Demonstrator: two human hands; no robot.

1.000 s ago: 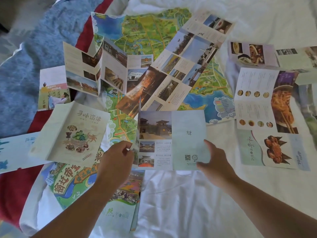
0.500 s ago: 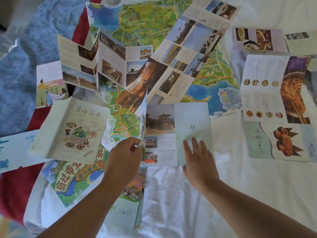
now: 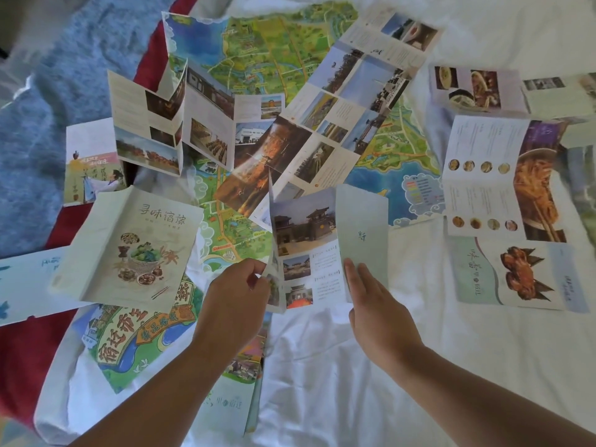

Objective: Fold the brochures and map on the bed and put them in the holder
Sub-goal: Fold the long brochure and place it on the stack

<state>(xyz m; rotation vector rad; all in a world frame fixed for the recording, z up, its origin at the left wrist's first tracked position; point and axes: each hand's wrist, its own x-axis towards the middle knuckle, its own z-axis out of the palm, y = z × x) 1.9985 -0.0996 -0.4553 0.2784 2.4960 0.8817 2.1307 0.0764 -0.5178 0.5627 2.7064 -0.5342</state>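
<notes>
- Brochure (image 3: 306,250) with temple photos lies near the middle of the bed, on the white sheet (image 3: 354,382), just below the map's lower right edge.
- Left grip (image 3: 237,295) pinches the lower edge of the brochure's left panel between thumb and fingers; that panel stands up on its crease, tilted.
- Right grip (image 3: 374,304) is spread flat with straight fingers, pressing the plain pale green right panel near its bottom edge.
- Map (image 3: 258,59) is glossy, creased and fully unfolded, running from the top centre to the lower left; other paper covers much of it.
- Photo leaflet (image 3: 354,101), long and narrow, lies slantwise over the map; its lower end reaches the brochure's top edge.
- Zigzag leaflet (image 3: 161,124) stands on its folds left of centre, at the map's left edge.
- Food leaflet (image 3: 129,250) lies tilted just left of the left grip, overlapping the map.
- Noodle leaflet (image 3: 503,179) and crab leaflet (image 3: 516,272) lie flat to the right, apart from the brochure, with a strip of sheet between.
- Wrinkled sheet shows in front of the brochure's near edge and between the forearms.
- Fuzzy blue blanket (image 3: 64,75) and a red cloth (image 3: 19,350) border the left side.
</notes>
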